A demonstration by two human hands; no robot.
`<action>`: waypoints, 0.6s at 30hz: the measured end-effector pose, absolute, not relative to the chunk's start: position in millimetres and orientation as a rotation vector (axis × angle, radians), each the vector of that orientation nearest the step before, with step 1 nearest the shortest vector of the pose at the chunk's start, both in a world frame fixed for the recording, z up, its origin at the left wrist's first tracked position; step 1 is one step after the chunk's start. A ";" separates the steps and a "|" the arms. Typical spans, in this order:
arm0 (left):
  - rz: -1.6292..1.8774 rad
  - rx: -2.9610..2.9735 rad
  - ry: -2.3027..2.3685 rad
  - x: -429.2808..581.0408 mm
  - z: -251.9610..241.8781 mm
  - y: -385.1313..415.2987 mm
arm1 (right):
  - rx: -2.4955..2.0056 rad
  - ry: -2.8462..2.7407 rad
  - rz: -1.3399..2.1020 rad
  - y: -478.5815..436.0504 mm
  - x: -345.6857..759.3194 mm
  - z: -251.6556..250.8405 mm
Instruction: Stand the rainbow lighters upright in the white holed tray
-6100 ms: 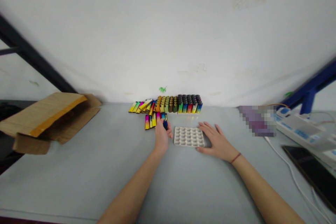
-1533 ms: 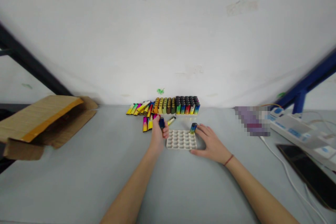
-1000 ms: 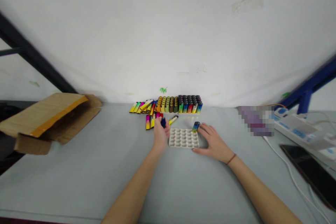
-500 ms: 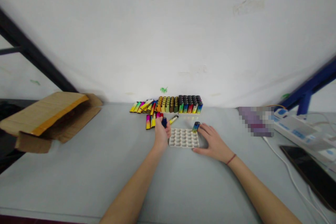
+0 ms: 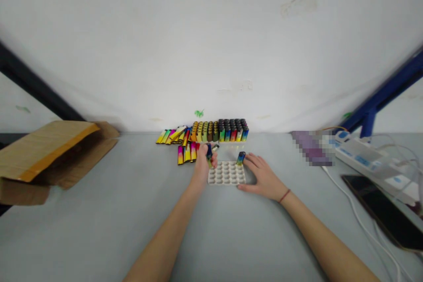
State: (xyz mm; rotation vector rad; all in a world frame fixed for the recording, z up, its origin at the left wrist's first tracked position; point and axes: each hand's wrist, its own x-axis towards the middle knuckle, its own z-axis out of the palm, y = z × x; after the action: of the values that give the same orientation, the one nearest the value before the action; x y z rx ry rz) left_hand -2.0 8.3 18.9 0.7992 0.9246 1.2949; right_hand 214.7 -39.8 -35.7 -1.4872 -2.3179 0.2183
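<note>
My left hand (image 5: pixel 202 163) is closed around a blue-topped lighter (image 5: pixel 209 154), held nearly upright over the left edge of a white tray (image 5: pixel 227 180) with rows of round holes. At the tray's far right corner stands one blue and yellow lighter (image 5: pixel 241 157). My right hand (image 5: pixel 264 176) rests along the right side of the tray, thumb and fingers spread apart, the fingertips close to that standing lighter. Whether they touch it I cannot tell. Just behind my left hand lies a pale lighter (image 5: pixel 215 147), partly hidden.
By the wall stand upright lighters with black tops (image 5: pixel 233 130) and gold-toned ones (image 5: pixel 205 131). Loose lighters (image 5: pixel 186 153) lie to their left. A cardboard box (image 5: pixel 49 150) is at left; a power strip (image 5: pixel 373 163), a phone (image 5: pixel 380 211) and white cables are at right.
The lighter in my left hand shows more of its body and sits more upright. The whole view has shifted slightly; my right hand keeps its place beside the tray.
</note>
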 end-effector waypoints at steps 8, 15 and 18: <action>1.353 1.509 1.061 -2.6 1.9 3.7 | -1.501 -2.336 0.228 -39.9 213.9 -34.9; 1.089 1.681 1.010 -4.0 4.7 2.3 | -1.511 -2.336 0.247 -40.7 212.4 -31.8; 1.037 1.740 0.928 0.3 4.3 -1.7 | -1.515 -2.337 0.251 -40.8 211.9 -31.8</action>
State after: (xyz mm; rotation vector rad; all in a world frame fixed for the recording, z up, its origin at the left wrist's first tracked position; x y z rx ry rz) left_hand 0.3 -1.7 4.3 1.7400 0.9284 1.0374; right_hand 211.9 -40.8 -31.8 -1.5154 -2.3369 0.2508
